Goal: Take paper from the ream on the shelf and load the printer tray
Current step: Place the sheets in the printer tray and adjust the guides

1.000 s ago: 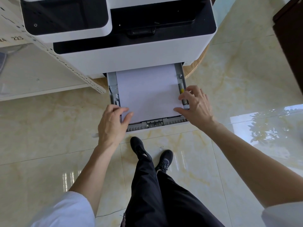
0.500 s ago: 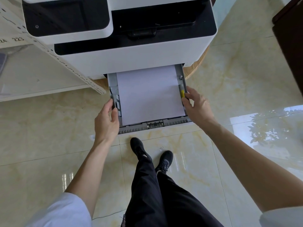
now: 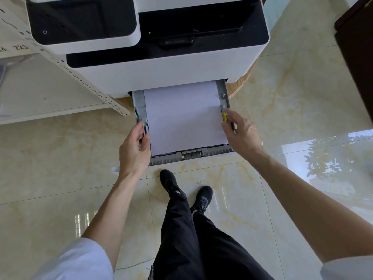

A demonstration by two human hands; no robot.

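A white and black printer (image 3: 161,71) stands on a low round wooden stand. Its grey paper tray (image 3: 191,155) is pulled out toward me, and a stack of white paper (image 3: 183,116) lies flat inside it. My left hand (image 3: 134,150) grips the tray's left side rail, thumb inside by the paper's edge. My right hand (image 3: 241,132) holds the right side rail, fingertips at the yellow guide tab (image 3: 224,116). The ream and its shelf spot are out of sight.
A pale metal shelf unit (image 3: 46,93) with a perforated upright stands to the left of the printer. Dark furniture (image 3: 357,57) is at the right edge. My legs and black shoes (image 3: 171,182) stand on glossy marble tiles just in front of the tray.
Both hands came off the top of the paper and moved outward to the tray's side rails. The paper stack lies squared between the guides.
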